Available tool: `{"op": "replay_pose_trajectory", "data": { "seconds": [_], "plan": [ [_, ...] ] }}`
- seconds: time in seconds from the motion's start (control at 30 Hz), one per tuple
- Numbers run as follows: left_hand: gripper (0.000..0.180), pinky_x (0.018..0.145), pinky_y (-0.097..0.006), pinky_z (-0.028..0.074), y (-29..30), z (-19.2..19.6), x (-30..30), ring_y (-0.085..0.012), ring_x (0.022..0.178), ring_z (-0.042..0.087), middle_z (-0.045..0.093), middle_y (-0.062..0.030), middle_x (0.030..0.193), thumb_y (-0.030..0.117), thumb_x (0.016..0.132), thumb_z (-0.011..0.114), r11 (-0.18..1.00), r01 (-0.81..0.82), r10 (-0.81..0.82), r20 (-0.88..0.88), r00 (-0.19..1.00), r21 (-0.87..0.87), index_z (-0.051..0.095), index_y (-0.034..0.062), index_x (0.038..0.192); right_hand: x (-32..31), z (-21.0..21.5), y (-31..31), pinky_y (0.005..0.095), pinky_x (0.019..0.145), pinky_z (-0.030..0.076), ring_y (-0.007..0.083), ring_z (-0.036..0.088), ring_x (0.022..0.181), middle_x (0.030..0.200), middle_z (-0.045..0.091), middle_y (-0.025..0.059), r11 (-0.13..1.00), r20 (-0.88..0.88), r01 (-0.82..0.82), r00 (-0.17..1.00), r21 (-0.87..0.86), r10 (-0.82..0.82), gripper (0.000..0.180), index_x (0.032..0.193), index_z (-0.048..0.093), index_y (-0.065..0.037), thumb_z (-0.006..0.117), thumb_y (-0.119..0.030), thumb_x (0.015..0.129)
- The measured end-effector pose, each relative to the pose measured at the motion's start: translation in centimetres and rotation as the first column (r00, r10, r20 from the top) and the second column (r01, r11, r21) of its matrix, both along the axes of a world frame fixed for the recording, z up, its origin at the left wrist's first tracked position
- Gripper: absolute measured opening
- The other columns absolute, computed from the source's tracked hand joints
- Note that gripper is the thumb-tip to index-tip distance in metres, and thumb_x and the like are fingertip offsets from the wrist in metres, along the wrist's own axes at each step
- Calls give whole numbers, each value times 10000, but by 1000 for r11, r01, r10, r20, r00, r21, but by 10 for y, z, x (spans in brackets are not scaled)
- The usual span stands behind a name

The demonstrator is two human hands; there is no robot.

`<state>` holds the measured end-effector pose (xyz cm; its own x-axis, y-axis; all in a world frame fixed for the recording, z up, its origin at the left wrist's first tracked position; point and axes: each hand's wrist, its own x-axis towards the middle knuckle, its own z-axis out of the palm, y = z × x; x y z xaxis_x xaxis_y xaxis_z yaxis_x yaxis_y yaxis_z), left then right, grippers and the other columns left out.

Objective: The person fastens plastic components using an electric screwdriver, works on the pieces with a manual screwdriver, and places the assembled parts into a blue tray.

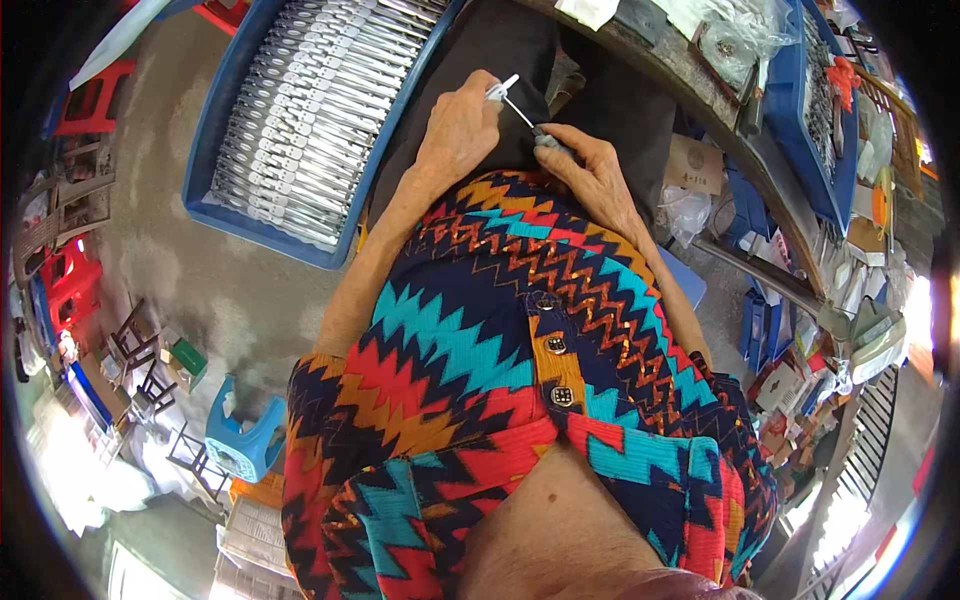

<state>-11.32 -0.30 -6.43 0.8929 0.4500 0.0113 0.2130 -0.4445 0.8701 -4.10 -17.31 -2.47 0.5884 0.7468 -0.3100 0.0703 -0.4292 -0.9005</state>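
Note:
Above my lap, my left hand (465, 125) is closed, its fingers pinching a small white piece (503, 88) with a narrow pointed end sticking out. From it a thin silver rod (518, 111) slants down to my right hand (590, 165). The right fingers are closed around the rod's other end, where something dark grey (550, 140) shows at the fingertips; whether it is a finger cover or a part of the rod I cannot tell. Left of my left forearm lies a blue tray (265, 232) filled with neat rows of slim silver metal pieces (310, 120).
A workbench (770, 160) with plastic bags on it runs along the right, and a second blue tray (835, 190) stands there. A cardboard box (693, 165) sits under the bench. On the floor at left are a light-blue stool (243, 435) and red stools (72, 285).

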Motion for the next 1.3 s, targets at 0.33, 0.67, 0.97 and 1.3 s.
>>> {"op": "replay_pose_trajectory", "data": {
  "seconds": [0.33, 0.67, 0.97, 1.3],
  "plan": [
    [167, 647, -480, 420, -6, 16, -2, -433, 732, 559, 577, -266, 730, 102, 829, 464, 981, 79, -54, -138, 989, 179, 504, 0, 955, -2, 1, 0, 381, 576, 457, 315, 582, 623, 756, 568, 211, 984, 583, -176, 803, 25, 129, 309, 1066, 529, -9, 555, -136, 785],
    [143, 613, -497, 444, -18, 28, -2, -430, 688, 569, 580, -259, 705, 130, 845, 464, 940, 160, -73, -282, 957, 300, 502, -2, 885, -14, 19, -2, 325, 481, 475, 240, 596, 603, 756, 513, 127, 921, 835, -235, 396, -311, 383, 468, 1144, 486, 4, 552, -93, 691],
    [150, 555, -474, 453, -24, 9, -15, -395, 620, 582, 572, -222, 635, 160, 858, 457, 904, 145, -50, -237, 970, 402, 506, 19, 874, -21, 3, -3, 324, 443, 470, 256, 582, 518, 707, 523, 161, 916, 809, -279, 439, -290, 390, 444, 1122, 488, 42, 547, -121, 714],
    [151, 554, -452, 456, -22, -7, -20, -374, 634, 591, 586, -201, 666, 172, 856, 470, 900, 131, -43, -213, 976, 416, 506, 40, 919, -22, -9, 5, 336, 557, 486, 279, 625, 632, 760, 613, 218, 996, 459, -76, 884, -43, 87, 239, 981, 610, -34, 539, -136, 777]
  ]
}}
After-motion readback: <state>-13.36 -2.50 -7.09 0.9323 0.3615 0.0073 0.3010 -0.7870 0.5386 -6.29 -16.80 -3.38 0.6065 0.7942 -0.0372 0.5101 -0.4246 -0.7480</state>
